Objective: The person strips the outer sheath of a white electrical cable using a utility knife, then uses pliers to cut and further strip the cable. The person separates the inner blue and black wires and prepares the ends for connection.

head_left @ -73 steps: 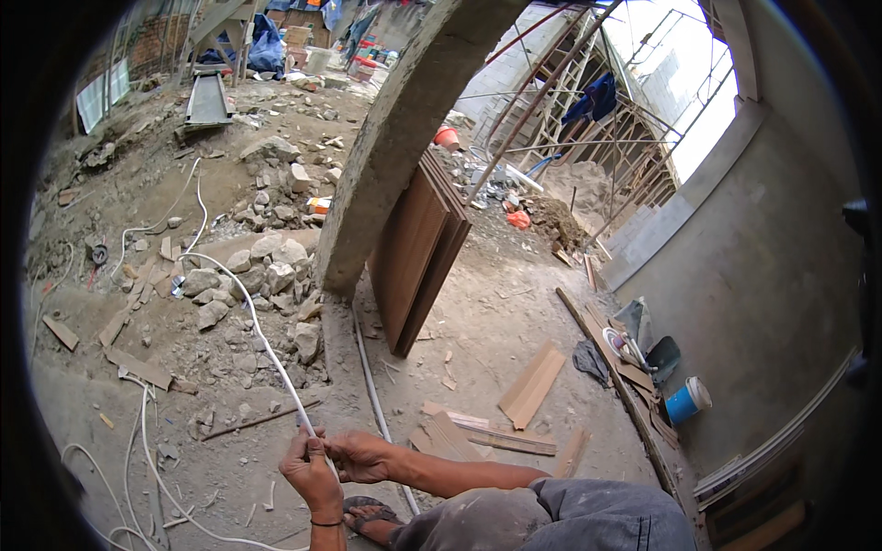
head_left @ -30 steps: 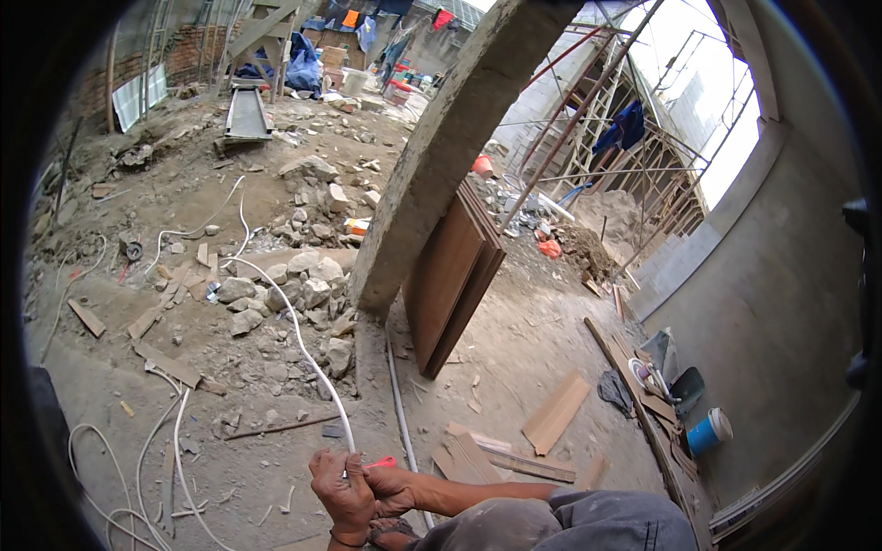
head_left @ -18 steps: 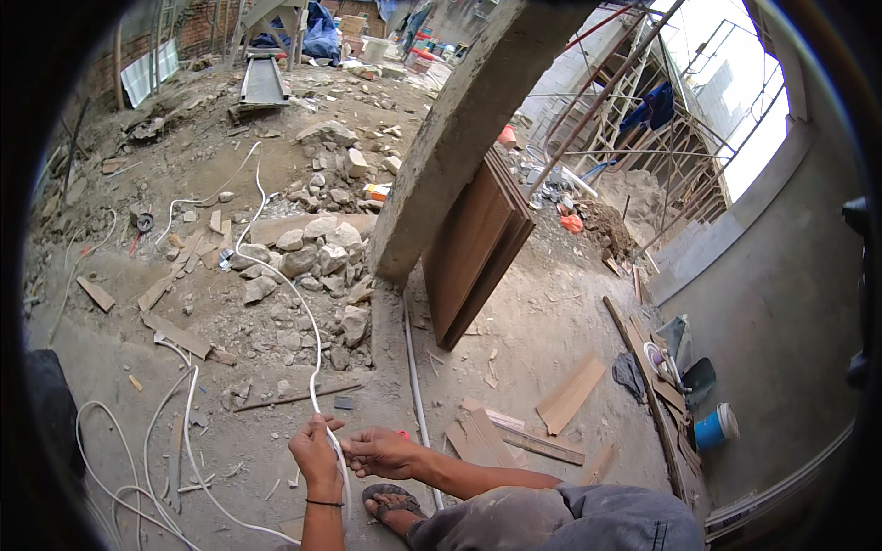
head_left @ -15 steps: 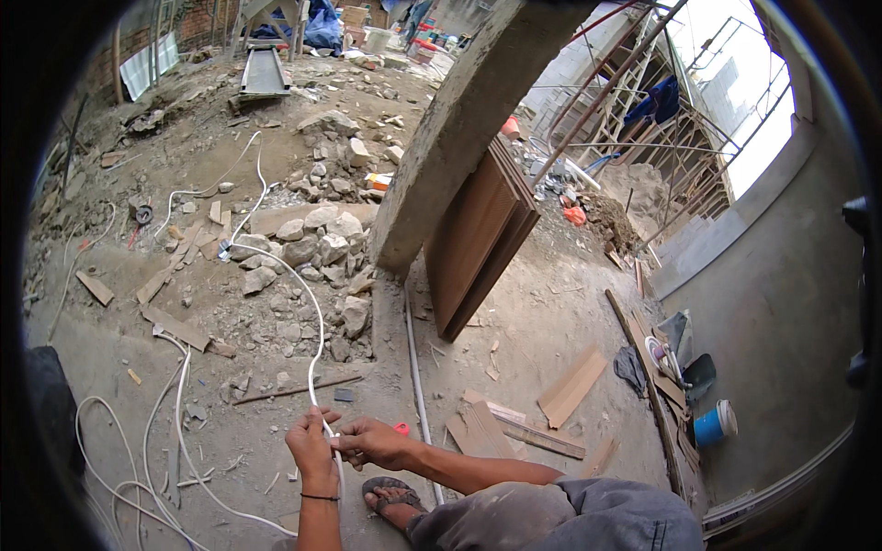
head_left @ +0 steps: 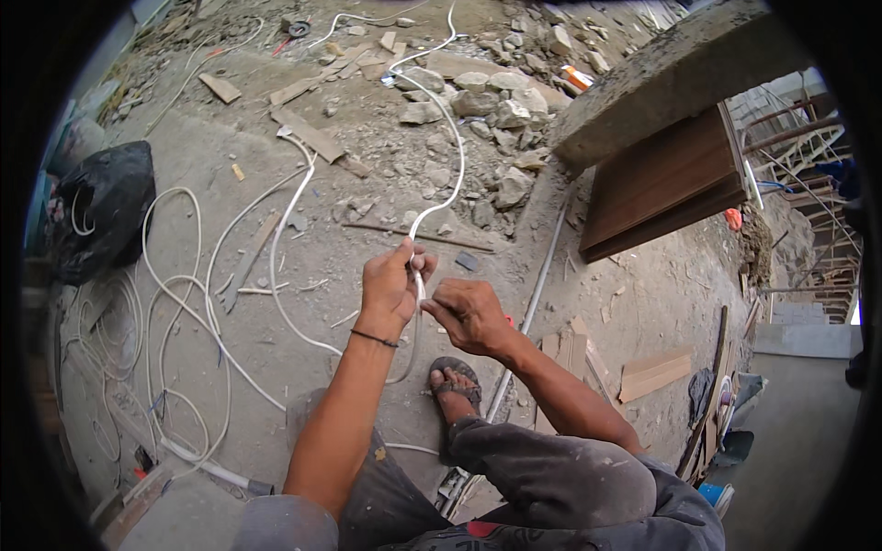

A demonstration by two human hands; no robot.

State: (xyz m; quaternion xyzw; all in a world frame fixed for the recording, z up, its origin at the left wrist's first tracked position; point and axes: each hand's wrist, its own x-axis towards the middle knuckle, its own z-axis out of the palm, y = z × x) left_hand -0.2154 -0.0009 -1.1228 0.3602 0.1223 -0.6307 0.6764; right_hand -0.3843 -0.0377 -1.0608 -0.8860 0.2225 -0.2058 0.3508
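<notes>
A white cable (head_left: 454, 138) runs from the rubble down to my hands in front of my knees. My left hand (head_left: 390, 286) is closed around it, with the thumb on top and a dark band at the wrist. Just below, my right hand (head_left: 469, 314) has its fingers curled in, with thumb and fingertip pinching the cable beside the left palm. From there the cable hangs toward the ground in a bend. Whether a small tool sits in the right fingers is hidden.
Loose white cable coils (head_left: 197, 303) lie at left beside a black plastic bag (head_left: 115, 207). Broken stones (head_left: 510, 106) are piled ahead. A concrete post (head_left: 671, 78) with brown boards (head_left: 657, 188) leaning by it stands at right. A grey pipe (head_left: 544, 266) runs along the ground.
The view has swung down and to the left, bringing the bag and coils into sight. My right hand has turned knuckles-up and curled more; both hands stay on the cable.
</notes>
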